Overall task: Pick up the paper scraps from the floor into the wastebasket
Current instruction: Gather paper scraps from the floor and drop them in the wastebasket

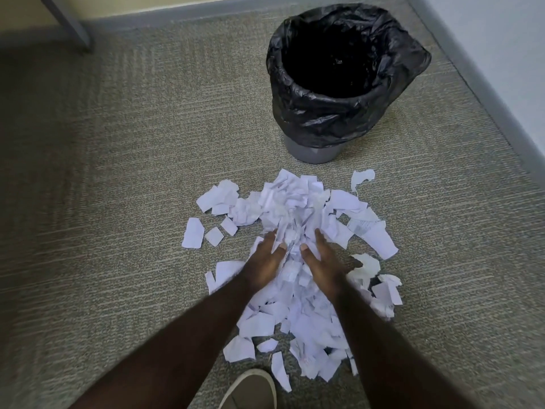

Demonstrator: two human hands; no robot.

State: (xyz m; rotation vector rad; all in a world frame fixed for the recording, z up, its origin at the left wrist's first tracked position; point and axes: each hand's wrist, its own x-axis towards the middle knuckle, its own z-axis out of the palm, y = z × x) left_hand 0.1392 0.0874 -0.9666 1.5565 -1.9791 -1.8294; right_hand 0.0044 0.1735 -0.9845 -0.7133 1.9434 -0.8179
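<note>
A heap of torn white paper scraps (295, 208) lies on the carpet in front of me. My left hand (265, 261) and my right hand (323, 261) press into the middle of the heap from either side, fingers dug in around a bunch of scraps between the palms. The fingertips are partly buried in paper. Beyond the heap stands a grey wastebasket (312, 153) lined with a black plastic bag (339, 113); its mouth is open and dark inside.
Grey-beige carpet (118, 172) covers the floor. A wall with grey baseboard (501, 113) runs along the right, another along the top. A grey furniture leg (73, 28) stands at the upper left. The toe of a shoe (250, 388) is near the bottom edge.
</note>
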